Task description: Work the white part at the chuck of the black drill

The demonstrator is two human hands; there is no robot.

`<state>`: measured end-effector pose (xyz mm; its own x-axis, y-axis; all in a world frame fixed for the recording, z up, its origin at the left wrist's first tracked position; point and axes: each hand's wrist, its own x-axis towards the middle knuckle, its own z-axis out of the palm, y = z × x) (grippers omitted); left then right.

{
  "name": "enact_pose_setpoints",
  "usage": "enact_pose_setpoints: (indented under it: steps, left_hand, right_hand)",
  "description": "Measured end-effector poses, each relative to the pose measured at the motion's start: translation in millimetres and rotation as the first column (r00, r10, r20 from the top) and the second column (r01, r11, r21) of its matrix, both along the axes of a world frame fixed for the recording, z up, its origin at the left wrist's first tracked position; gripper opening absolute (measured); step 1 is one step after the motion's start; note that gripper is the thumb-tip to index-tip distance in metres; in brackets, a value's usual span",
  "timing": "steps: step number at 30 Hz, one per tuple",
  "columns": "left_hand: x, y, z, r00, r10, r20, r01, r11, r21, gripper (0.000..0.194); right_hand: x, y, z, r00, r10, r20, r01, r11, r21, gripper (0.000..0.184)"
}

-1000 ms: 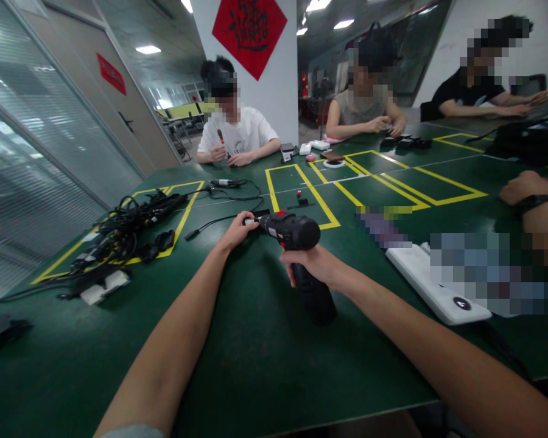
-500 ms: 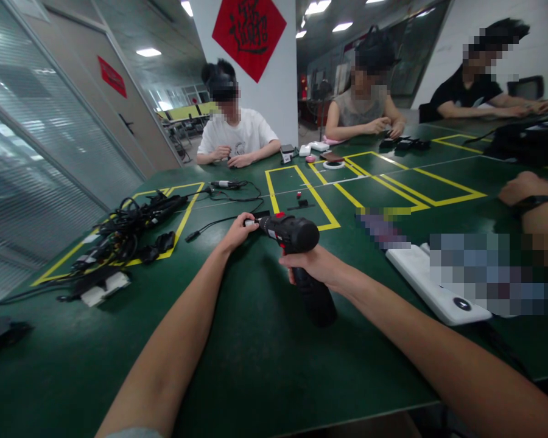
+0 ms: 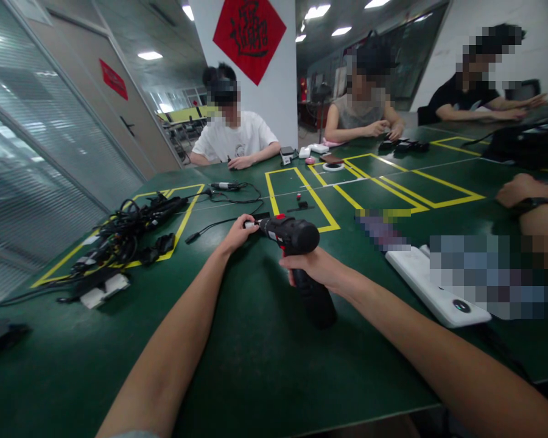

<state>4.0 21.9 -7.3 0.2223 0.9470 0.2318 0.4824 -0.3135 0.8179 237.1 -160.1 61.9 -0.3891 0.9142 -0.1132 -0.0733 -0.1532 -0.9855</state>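
My right hand (image 3: 317,267) is wrapped round the grip of a black and red cordless drill (image 3: 296,234), which points left and away from me. Its chuck and tip reach the fingertips of my left hand (image 3: 236,236). Those fingers are closed on a small white piece (image 3: 250,225) at the drill's tip; its kind is too small to make out. Just behind the tip lies a dark flat piece (image 3: 263,215), partly hidden by the drill. Past the drill, small black parts (image 3: 303,205) and a tiny red one (image 3: 298,196) rest on the table.
Tangled black cables and adapters (image 3: 132,228) lie left on the green table (image 3: 256,365), which bears yellow tape outlines (image 3: 324,210). A white device (image 3: 438,289) lies at right, near another person's hand (image 3: 525,188). Several people sit across the table.
My hands and the drill stay almost in place. Across the table, the person in white has lowered one hand, and the person at far right has raised a hand slightly.
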Motion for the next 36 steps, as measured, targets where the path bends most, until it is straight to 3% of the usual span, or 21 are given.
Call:
enact_pose_setpoints:
  steps: [12, 30, 36]
  left_hand:
    - [-2, 5, -3.9, 1.0, -0.004, -0.01, 0.004, 1.0, 0.011, 0.028]
    - [-2, -5, 4.7, 0.999, -0.013, -0.047, 0.014, 1.0, 0.006, 0.027]
    - [-4, -5, 4.2, 0.998, -0.058, -0.029, 0.058, 0.998, -0.002, 0.038]
  right_hand:
    - [1, -1, 1.0, 1.0, -0.006, 0.002, 0.006, 1.0, 0.002, 0.013]
    - [4, 2, -1.0, 0.999, 0.036, 0.0, -0.036, 0.999, -0.008, 0.014]
    - [3, 4, -3.3, 1.0, 0.022, -0.02, -0.022, 1.0, -0.02, 0.016]
